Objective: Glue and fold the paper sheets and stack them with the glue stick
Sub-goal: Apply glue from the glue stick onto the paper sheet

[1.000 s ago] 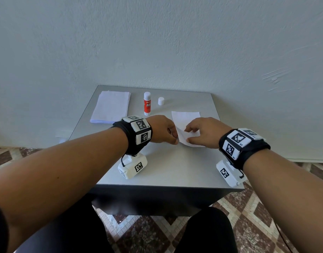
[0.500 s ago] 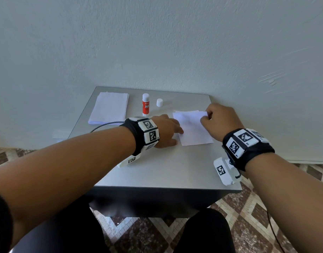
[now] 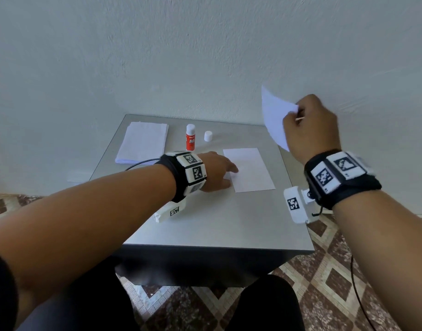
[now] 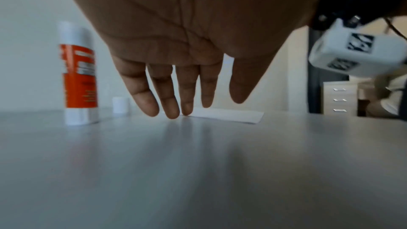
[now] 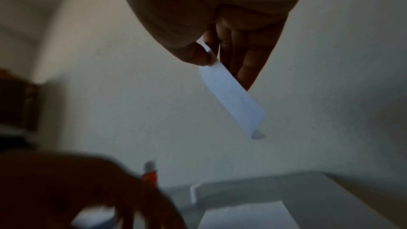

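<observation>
Grey table set against a pale plastered wall, patterned tile floor below at the bottom of the head view. Left hand, centre frame, lies palm down with straight fingers side by side, tips on the left edge of a flat white sheet at the table's middle; the left wrist view shows those tips touching the tabletop right at the paper's near edge. Right hand, upper right of frame, is raised well above the table and pinches a second white sheet between thumb and fingers; the sheet stands on edge in the air, curved, in front of the wall. In the right wrist view it hangs down from the pinch with a small curl at its free corner. Glue stick, red body, stands upright and uncapped near the table's far edge, upper centre. Its white cap stands just to the right of it, apart. Stack of white paper sheets lies flat at the far left corner of the table. Black wristbands with white marker blocks on both wrists; a black cable curves by the left wrist. Dark-clothed knees at the bottom edge.
</observation>
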